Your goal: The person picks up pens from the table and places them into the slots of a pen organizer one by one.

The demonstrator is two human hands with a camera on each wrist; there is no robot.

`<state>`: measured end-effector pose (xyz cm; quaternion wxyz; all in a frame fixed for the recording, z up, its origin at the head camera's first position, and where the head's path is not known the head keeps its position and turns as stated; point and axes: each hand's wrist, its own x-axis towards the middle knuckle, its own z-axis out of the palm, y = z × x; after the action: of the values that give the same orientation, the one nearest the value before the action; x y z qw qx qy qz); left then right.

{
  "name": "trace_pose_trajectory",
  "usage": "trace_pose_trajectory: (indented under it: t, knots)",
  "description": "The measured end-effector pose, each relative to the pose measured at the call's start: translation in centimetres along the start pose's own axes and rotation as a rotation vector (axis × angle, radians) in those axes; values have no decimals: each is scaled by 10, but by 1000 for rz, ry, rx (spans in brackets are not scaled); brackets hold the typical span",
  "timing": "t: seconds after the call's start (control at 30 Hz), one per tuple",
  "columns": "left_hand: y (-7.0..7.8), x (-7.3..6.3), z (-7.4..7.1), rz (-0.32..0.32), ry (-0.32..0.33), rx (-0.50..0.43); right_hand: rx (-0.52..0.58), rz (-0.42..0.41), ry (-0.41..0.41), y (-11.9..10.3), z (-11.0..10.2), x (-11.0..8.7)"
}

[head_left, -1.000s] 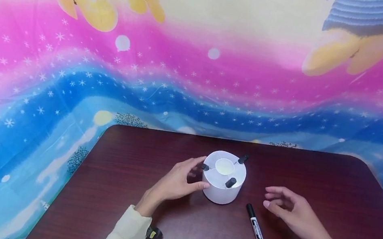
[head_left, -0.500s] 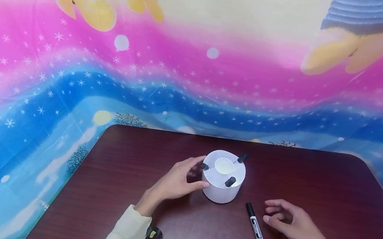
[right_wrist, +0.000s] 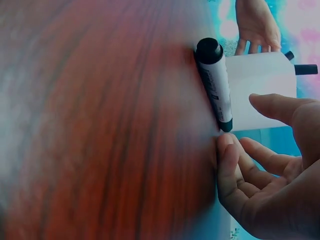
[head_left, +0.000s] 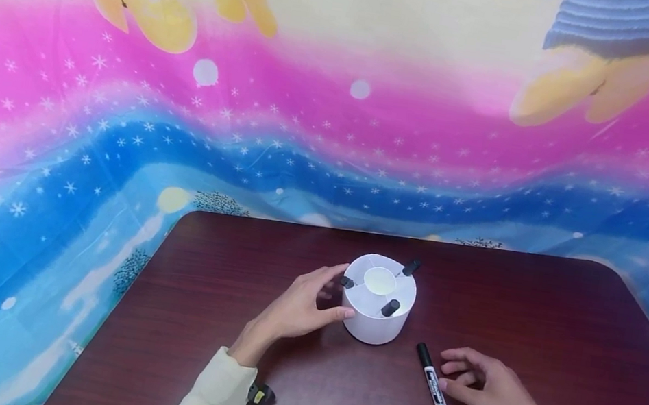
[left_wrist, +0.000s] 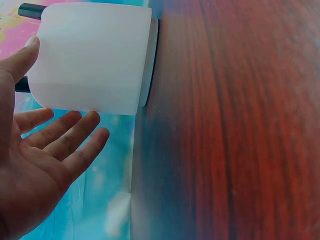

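Observation:
A white round container (head_left: 373, 327) stands on the table, with an inner ring in its top and three black stubs sticking up at its rim. My left hand (head_left: 302, 307) is at its left side, thumb and fingers spread around it and touching or nearly touching the wall. In the left wrist view the fingers of that left hand (left_wrist: 60, 145) lie fairly straight. A white marker with a black cap (head_left: 439, 398) lies to the container's front right. Just right of its cap end hovers my right hand (head_left: 494, 391), fingers loosely bent and holding nothing.
The dark red-brown wooden table (head_left: 582, 322) has rounded far corners. Behind it hangs a colourful cloth (head_left: 311, 118) in pink and blue. A black strap piece with a yellow mark (head_left: 261, 398) shows at my left wrist.
My right hand has come down towards the near edge and slightly left, closer to the marker. The left hand, container and marker hold their places.

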<state>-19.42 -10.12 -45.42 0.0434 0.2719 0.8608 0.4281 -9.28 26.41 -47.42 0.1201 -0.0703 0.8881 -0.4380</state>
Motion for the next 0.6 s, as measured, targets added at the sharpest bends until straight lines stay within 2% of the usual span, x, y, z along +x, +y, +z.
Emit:
trace_pose_trajectory:
  t: [0.3,0.6]
  knots:
    - [0,0,0,-5,-2,1,83,-93,-55,-4,7,3]
    - [0,0,1,-11,-3,5,90,-140,-86,-6,11,5]
